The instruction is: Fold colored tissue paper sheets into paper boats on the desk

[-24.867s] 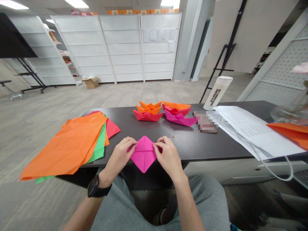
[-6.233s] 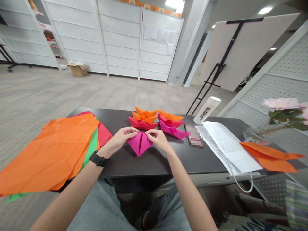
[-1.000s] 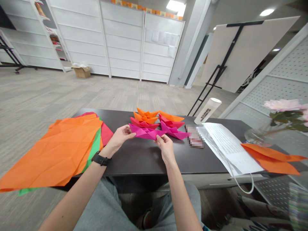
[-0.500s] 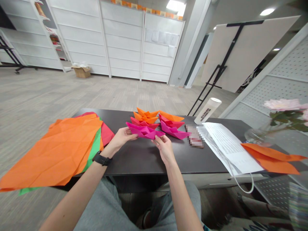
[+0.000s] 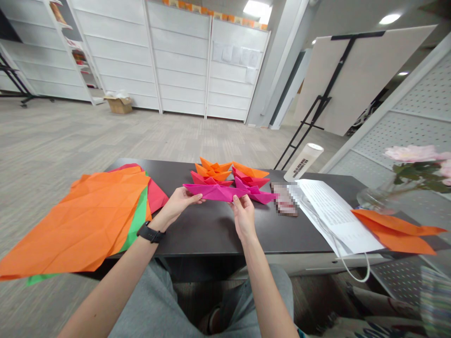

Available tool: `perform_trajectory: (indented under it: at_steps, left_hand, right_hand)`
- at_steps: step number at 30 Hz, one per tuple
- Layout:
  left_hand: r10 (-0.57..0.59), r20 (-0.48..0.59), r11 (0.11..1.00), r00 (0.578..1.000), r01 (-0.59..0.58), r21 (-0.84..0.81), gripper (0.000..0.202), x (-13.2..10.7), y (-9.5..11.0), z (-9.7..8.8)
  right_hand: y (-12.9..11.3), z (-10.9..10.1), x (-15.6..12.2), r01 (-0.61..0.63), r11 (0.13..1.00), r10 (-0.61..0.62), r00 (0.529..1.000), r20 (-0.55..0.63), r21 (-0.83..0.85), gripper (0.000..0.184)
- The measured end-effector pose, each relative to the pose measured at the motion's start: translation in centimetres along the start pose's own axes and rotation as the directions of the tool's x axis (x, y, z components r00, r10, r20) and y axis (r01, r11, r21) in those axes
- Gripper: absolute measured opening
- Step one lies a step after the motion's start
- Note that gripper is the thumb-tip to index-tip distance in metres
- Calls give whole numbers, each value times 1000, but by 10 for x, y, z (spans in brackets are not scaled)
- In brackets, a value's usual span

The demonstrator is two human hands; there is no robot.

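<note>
Head view: just below the frame's centre, the left hand (image 5: 183,201) pinches one end of a magenta paper boat (image 5: 216,193) and the right hand (image 5: 243,213) grips it near the other; a red boat (image 5: 211,181) shows just above it, orange sheets (image 5: 84,216) at the frame's left.

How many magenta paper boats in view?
2. One magenta paper boat is held between the left hand and the right hand; the other is on the table, before a red boat, partly covered by the held one. Others could be hidden behind.
</note>
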State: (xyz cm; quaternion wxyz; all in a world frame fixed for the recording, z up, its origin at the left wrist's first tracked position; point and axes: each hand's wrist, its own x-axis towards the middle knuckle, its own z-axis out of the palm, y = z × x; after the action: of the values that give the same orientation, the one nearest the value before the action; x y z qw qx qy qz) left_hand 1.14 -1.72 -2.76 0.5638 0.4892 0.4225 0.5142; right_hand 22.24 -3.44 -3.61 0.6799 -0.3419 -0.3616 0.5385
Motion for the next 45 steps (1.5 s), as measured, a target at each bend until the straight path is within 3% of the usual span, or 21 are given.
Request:
perform_trajectory:
  at_steps: [4, 9, 14, 21, 28, 36, 45]
  left_hand:
    - [16, 47, 1000, 999, -17, 11, 44, -1, 2, -1]
    - [1, 57, 1000, 998, -3, 31, 39, -2, 1, 1]
    - [-3, 32, 999, 999, 2, 36, 40, -1, 2, 6]
    - [-24, -14, 998, 1000, 25, 55, 46, 0, 3, -1]
    - [-58, -15, 994, 998, 59, 94, 49, 1, -2, -1]
    - [-55, -11, 985, 998, 56, 162, 49, 4, -5, -10]
    - [14, -92, 980, 996, 5, 200, 48, 9, -16, -21]
  right_hand:
    - [1, 2, -2, -48, 997, 54, 992, 116, -61, 29]
    - [3, -1, 2, -67, 998, 66, 997, -44, -6, 31]
    - [2, -2, 4, -69, 997, 71, 994, -81, 23, 30]
    - [3, -1, -1, -144, 988, 148, 985, 87, -52, 35]
    - [8, -3, 1, -100, 989, 100, 995, -8, -111, 31]
    - [17, -8, -2, -132, 959, 157, 984, 81, -250, 32]
    - [20, -14, 4, -55, 937, 83, 994, 68, -346, 28]
